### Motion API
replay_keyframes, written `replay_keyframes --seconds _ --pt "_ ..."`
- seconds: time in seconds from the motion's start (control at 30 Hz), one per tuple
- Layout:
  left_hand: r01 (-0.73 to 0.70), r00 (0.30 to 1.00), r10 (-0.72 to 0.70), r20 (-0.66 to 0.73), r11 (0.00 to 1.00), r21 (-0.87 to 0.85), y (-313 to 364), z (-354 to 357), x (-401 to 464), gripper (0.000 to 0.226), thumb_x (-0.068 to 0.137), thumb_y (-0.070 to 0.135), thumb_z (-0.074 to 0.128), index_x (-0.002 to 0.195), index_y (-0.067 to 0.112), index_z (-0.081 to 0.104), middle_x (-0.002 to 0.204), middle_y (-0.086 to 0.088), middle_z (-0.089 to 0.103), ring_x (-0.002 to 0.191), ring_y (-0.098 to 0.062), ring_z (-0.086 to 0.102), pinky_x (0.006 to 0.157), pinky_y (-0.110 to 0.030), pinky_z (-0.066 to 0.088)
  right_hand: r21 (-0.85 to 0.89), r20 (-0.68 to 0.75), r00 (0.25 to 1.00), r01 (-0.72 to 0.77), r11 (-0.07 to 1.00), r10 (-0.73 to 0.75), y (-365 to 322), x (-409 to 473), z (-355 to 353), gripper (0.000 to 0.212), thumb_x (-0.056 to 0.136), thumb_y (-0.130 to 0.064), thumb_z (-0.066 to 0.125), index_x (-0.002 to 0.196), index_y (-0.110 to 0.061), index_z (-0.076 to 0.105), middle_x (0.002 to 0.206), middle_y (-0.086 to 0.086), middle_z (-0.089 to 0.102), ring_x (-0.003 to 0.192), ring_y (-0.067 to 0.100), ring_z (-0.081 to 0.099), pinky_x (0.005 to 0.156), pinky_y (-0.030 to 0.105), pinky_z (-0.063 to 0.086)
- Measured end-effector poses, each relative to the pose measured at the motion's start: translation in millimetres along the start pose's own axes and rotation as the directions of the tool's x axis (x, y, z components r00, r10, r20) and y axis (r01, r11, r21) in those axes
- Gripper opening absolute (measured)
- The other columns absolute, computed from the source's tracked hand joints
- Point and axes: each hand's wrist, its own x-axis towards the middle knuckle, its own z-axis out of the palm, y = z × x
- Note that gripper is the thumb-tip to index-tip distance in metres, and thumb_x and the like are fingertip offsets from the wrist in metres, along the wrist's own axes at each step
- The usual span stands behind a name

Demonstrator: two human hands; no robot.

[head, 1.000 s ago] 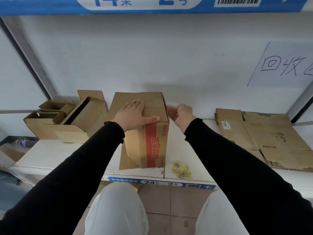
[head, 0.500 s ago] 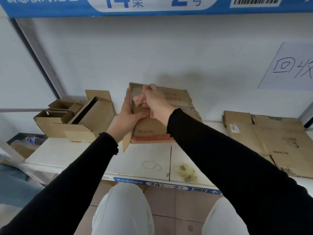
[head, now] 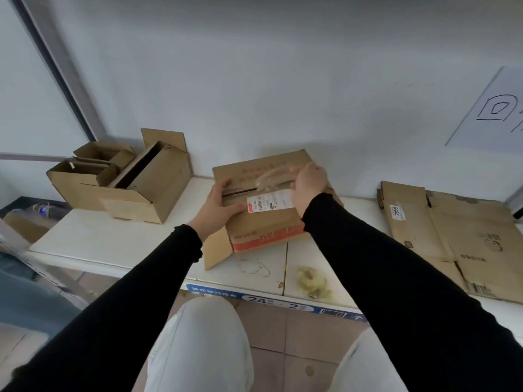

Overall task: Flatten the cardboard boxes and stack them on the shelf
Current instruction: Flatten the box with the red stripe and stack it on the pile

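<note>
A brown cardboard box (head: 266, 222) with a red band and a white label lies on the white shelf (head: 119, 239), its taped face turned up toward me. My left hand (head: 218, 206) grips the box's left edge, thumb on top beside the seam. My right hand (head: 307, 183) pinches a strip of clear tape (head: 270, 176) that arcs up off the seam. One brown flap sticks out at the box's lower left corner.
Open brown boxes (head: 124, 182) stand at the shelf's left. Flattened cardboard (head: 458, 236) lies stacked on the right. A wad of used tape (head: 311, 280) sits near the shelf's front edge. A paper sign (head: 492, 111) hangs on the wall.
The box went from standing upright to tipped back with its taped face up. My right hand has moved from the box's left end to the right, pulling the tape off the seam.
</note>
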Motion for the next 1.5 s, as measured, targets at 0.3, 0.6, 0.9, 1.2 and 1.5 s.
replay_keyframes --seconds 0.3,0.6,0.9,1.2,1.5 --pt "-0.032 0.999 0.044 -0.005 0.800 0.599 -21 30 9 0.079 0.094 0.047 0.058 0.160 0.033 0.017 0.167 -0.007 -0.019 0.155 -0.030 -0.013 0.125 -0.052 0.008 -0.639 0.555 0.821 0.525 0.562 -0.137 33 -5 -12 0.047 0.095 -0.054 0.058 0.129 -0.022 0.052 0.114 -0.007 0.063 0.095 0.007 0.063 0.079 0.024 0.048" --pt "-0.108 0.994 0.084 0.070 0.631 0.768 -20 49 36 0.065 0.099 0.040 0.041 0.159 0.023 0.025 0.158 -0.005 0.032 0.143 -0.029 0.026 0.121 -0.041 0.022 -0.752 0.636 0.753 0.654 0.084 -0.169 92 37 -30 0.056 0.101 -0.015 0.050 0.154 -0.027 0.039 0.133 0.001 0.049 0.112 0.019 0.054 0.087 0.035 0.053" --pt "-0.109 0.983 0.182 -0.021 0.675 0.730 -38 70 43 0.060 0.103 0.048 0.033 0.153 0.016 0.032 0.168 -0.007 0.016 0.156 -0.021 0.006 0.126 -0.037 0.002 -0.686 0.556 0.792 0.609 0.398 -0.252 88 57 -27 0.014 0.094 -0.020 0.066 0.083 -0.016 0.058 0.092 -0.009 0.059 0.081 0.005 0.056 0.075 0.026 0.044" --pt "-0.114 0.975 0.219 -0.048 0.671 0.733 -41 71 42 0.060 0.104 0.048 0.033 0.154 0.016 0.032 0.168 -0.005 0.018 0.156 -0.020 0.007 0.126 -0.037 0.003 -0.565 0.063 0.893 0.400 0.721 -0.446 63 83 -69 0.012 0.096 -0.019 0.062 0.096 -0.011 0.054 0.093 -0.003 0.058 0.077 0.011 0.056 0.071 0.024 0.044" --pt "-0.096 0.976 0.211 -0.056 0.644 0.759 -42 73 45 0.062 0.103 0.050 0.033 0.154 0.015 0.032 0.167 -0.006 0.019 0.155 -0.020 0.009 0.126 -0.038 0.004 -0.735 0.652 0.634 0.663 -0.142 -0.415 86 79 -62 0.039 0.103 -0.053 0.039 0.106 -0.023 0.064 0.094 -0.010 0.061 0.101 0.014 0.051 0.066 0.028 0.042"
